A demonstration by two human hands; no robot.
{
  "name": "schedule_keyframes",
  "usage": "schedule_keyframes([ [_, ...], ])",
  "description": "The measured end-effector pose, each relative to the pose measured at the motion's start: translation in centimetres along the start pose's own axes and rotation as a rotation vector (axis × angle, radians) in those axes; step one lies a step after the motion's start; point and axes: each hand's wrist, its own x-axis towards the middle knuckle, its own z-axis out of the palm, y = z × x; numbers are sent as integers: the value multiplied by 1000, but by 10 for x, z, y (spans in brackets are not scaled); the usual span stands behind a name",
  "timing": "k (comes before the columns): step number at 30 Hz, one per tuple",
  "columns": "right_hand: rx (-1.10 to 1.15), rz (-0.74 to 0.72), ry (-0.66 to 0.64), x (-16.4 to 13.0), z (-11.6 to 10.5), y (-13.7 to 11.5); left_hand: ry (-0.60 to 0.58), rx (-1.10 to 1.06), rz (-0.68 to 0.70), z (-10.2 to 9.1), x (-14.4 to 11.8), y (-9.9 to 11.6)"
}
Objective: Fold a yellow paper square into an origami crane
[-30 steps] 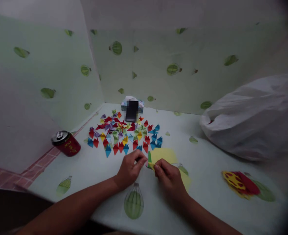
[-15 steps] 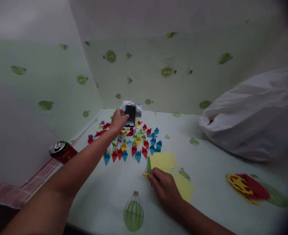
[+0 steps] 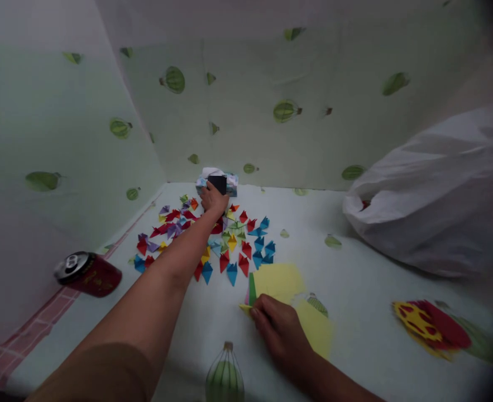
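Observation:
My left hand (image 3: pixel 213 200) reaches far out over the table, across the front of a black phone (image 3: pixel 218 183) that stands upright against a tissue box (image 3: pixel 231 184). Its fingers are apart and touch the phone, hiding most of the lower half. Closer in, my right hand (image 3: pixel 277 324) pinches a small folded yellow paper (image 3: pixel 245 307), whose tip pokes out to the left. Beside that hand lie yellow paper sheets (image 3: pixel 279 279) and a green strip of paper (image 3: pixel 252 287). Many small folded paper figures (image 3: pixel 231 273) in red, blue, green, purple and yellow spread under and around my left forearm.
A dark red drink can (image 3: pixel 91 273) stands at the left edge, near the left forearm. On the right sits a large white plastic bag (image 3: pixel 430 206). Red and yellow paper cutouts (image 3: pixel 430 326) lie at the front right. Walls close off the back and left.
My left hand has shifted from the phone's left side to across its front, covering more of it. The right hand keeps its pinch on the yellow paper. The view has shifted slightly.

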Motion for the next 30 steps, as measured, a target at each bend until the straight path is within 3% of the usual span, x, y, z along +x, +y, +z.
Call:
schedule_keyframes([
  [10,4,2,0,-1,2,2,26,19,-32,7,3,7],
  [22,11,7,-11,1,3,5,-5,-36,-63,-1,-2,12],
  [26,27,16,-15,1,2,5,-27,-95,5,-27,-5,16],
  [30,36,22,-13,1,2,5,6,-235,248,-92,-44,23],
])
